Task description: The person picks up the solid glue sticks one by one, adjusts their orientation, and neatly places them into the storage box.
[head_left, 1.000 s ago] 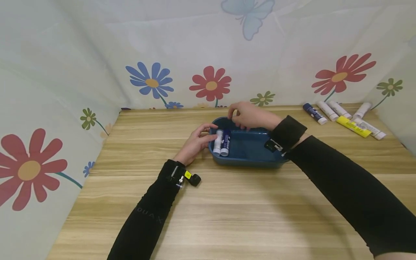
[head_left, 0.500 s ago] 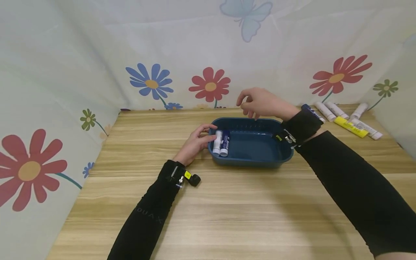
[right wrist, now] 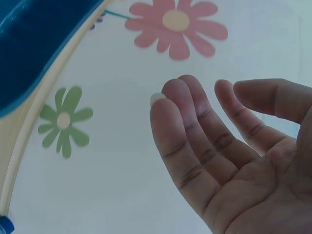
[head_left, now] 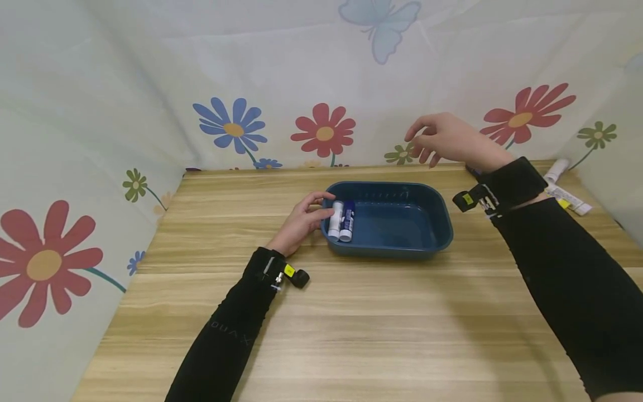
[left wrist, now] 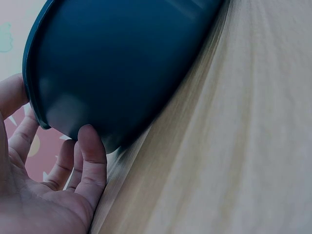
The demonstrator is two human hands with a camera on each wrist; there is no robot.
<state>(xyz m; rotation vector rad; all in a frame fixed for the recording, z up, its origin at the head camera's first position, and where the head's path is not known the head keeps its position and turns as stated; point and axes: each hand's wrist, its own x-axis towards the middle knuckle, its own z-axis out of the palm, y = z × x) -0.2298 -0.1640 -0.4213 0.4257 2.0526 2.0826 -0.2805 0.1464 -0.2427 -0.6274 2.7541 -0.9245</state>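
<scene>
A dark blue oblong plastic basin (head_left: 397,245) stands on the table. Two sticks that look like glue sticks lie side by side at its left end, one white (head_left: 335,223) and one navy with a white end (head_left: 347,220). My left hand (head_left: 298,223) holds that end, with two fingertips over the rim. In the left wrist view, other fingers (left wrist: 92,161) rest against the outer wall of the basin (left wrist: 112,63). Beyond the basin's back right corner my right hand (head_left: 447,139) hangs in the air, holding nothing, its fingers (right wrist: 170,131) loosely bent.
More sticks lie at the table's back right, partly hidden by my right forearm. Among them show a white stick (head_left: 557,169) and a white one with printing (head_left: 570,200). A flower-printed cloth (head_left: 271,72) hangs behind the wood-grain table (head_left: 351,335).
My right hand has risen out of the basin and moved right, past its back edge, now covering some of the far sticks. The left hand and basin have stayed in place.
</scene>
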